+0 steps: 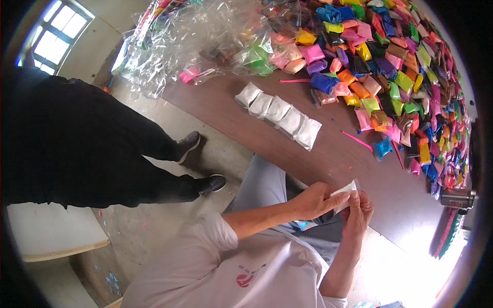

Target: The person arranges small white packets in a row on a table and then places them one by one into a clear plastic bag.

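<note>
A small white packet (347,188) in clear wrapping is pinched between my two hands, just over the near edge of the brown table (328,159). My left hand (314,200) grips its left side, thumb on top. At the other side, the thumb and fingers of my right hand (358,208) close on the packet. Several similar white packets (278,109) lie side by side in a slanting row on the table, beyond my hands.
A large heap of colourful wrapped packets (395,77) covers the far and right table. Crumpled clear plastic bags (200,41) lie at the back left. Pink sticks (357,140) rest near a blue packet (382,148). A person in dark clothes (92,143) stands at left.
</note>
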The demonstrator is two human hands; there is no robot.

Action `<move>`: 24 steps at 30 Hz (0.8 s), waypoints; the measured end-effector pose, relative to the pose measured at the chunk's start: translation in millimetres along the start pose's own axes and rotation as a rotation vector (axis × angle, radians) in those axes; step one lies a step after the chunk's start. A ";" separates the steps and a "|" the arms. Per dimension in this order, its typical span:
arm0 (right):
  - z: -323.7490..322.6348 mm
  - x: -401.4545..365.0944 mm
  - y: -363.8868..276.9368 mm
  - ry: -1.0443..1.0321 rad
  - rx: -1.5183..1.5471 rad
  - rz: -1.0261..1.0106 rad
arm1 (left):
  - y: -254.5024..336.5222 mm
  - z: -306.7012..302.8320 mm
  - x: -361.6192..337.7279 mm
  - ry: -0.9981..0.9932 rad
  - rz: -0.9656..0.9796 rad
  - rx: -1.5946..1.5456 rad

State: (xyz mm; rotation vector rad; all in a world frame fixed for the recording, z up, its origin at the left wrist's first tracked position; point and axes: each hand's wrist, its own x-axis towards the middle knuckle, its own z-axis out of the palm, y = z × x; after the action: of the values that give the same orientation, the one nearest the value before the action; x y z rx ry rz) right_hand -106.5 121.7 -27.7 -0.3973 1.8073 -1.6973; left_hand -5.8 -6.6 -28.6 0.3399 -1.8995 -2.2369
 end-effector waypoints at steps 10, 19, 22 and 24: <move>4.6 2.0 -6.5 0.128 -0.073 0.000 | -2.7 -3.6 -0.2 0.009 -0.077 0.046; 30.6 18.8 -29.4 0.062 -0.184 -0.157 | 0.1 -13.9 3.5 0.070 -0.109 0.048; 40.1 39.0 -29.8 0.052 -0.160 -0.107 | -2.7 -18.9 9.4 0.163 -0.028 0.010; 49.1 53.8 -28.3 0.040 -0.107 -0.218 | 3.9 -34.3 7.6 0.237 -0.122 0.167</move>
State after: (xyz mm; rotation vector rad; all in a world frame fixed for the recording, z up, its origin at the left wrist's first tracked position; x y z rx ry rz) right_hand -122.5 47.0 -11.7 -0.6301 1.9487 -1.7688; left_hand -3.0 -41.8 -30.4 0.7303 -1.9859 -2.0060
